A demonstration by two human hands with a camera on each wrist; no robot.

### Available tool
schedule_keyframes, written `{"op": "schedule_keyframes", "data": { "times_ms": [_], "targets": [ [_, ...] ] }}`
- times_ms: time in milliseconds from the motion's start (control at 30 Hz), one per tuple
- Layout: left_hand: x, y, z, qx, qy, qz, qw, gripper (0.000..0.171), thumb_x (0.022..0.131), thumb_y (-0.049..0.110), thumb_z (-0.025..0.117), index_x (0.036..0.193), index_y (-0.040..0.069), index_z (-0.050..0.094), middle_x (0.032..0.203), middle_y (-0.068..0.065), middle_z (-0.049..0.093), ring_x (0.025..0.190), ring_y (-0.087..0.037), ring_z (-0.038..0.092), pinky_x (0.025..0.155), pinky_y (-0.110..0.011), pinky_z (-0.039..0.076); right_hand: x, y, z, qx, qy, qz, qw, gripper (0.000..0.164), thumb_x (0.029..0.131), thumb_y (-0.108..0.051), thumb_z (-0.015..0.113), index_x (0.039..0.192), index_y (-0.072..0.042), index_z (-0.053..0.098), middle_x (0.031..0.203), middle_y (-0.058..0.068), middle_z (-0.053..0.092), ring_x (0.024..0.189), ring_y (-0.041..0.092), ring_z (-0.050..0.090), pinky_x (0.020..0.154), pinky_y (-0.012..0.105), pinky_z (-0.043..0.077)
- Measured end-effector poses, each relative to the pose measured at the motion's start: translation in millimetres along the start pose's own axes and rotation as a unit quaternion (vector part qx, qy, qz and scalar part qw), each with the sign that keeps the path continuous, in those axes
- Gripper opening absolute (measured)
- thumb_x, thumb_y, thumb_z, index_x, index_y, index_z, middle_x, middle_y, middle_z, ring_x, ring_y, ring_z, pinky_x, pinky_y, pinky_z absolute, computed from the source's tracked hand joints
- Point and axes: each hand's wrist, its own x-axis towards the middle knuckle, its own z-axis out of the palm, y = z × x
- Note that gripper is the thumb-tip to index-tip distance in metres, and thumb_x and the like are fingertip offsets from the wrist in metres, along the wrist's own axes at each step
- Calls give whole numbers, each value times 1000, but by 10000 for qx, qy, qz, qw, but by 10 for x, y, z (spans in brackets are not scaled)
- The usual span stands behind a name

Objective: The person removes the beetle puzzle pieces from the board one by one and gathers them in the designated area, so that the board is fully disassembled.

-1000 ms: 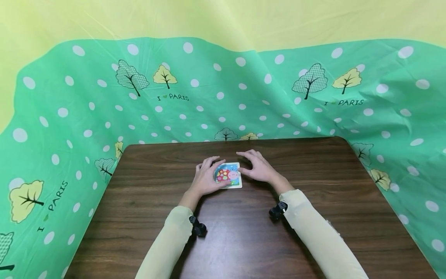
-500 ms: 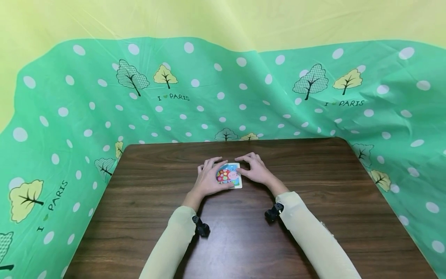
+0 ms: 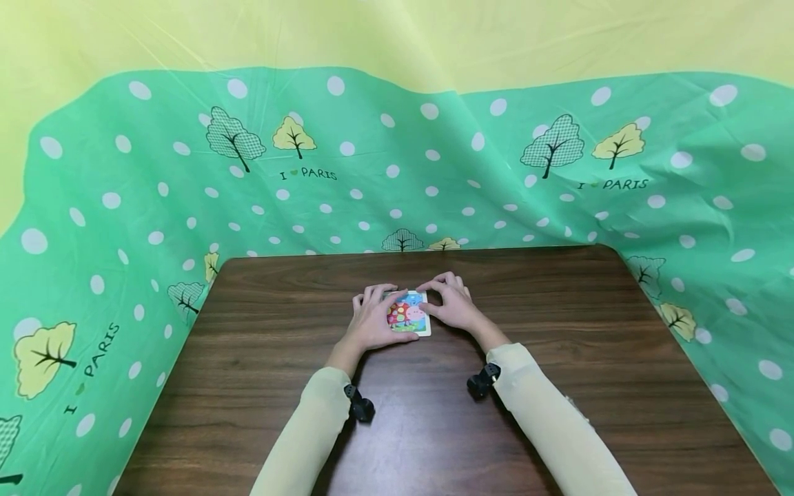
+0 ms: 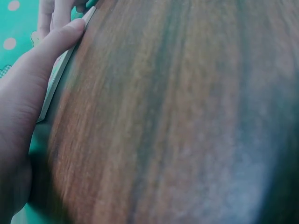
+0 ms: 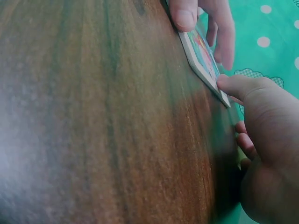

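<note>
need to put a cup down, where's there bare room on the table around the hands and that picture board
Bare wood on the table lies left of the left hand, right of the right hand, and near between the sleeves. Crowded only mid-table, where both hands grip the picture board.

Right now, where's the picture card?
In the head view the picture card lies mid-table, toward the far edge, between the left hand and right hand.

A small card [image 3: 409,314] with a white edge and a red, blue and pink picture is being shown on a dark brown wooden table [image 3: 434,427]. A green cloth [image 3: 155,179] with white dots, trees and "I PARIS" is being seen.
</note>
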Motion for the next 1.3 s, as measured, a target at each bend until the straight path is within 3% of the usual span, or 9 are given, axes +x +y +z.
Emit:
{"op": "schedule_keyframes", "data": {
  "times_ms": [467, 833, 1067, 1300],
  "targets": [
    [14, 21, -14, -108, -11, -83, 9999, 101, 78, 70, 91, 164, 28, 59, 166, -9, 49, 149, -37, 41, 118, -64, 30, 5, 22, 8, 41, 96, -174, 9998, 29, 103, -27, 80, 130, -15, 79, 147, 27, 53, 135, 48, 44, 112, 70, 35],
    [25, 46, -44, -132, -116, -177, 9997, 100, 75, 67, 95, 161, 28, 62, 163, -8, 51, 150, -39, 40, 119, -65, 29, 103, 189, 108, 155, 75, -66, 9998, 30, 99, -34, 81, 124, -19, 76, 148, 24, 51, 138, 48, 42, 114, 71, 33],
    [22, 45, -30, -39, -162, -198, 9997, 100, 76, 69, 95, 162, 30, 62, 163, -6, 50, 150, -36, 40, 121, -65, 29, 114, -1, -27, -186, -309, 210, 9991, 30, 97, -33, 82, 123, -20, 76, 147, 21, 49, 137, 44, 42, 107, 61, 36],
    [16, 38, -23, -13, -202, -169, 9997, 101, 77, 70, 94, 162, 29, 61, 164, -7, 49, 150, -37, 40, 121, -65, 28, 116, -71, -99, -275, -539, 227, 9979, 35, 95, -35, 88, 124, -19, 77, 150, 21, 48, 140, 45, 43, 109, 63, 36]
  ]
}}
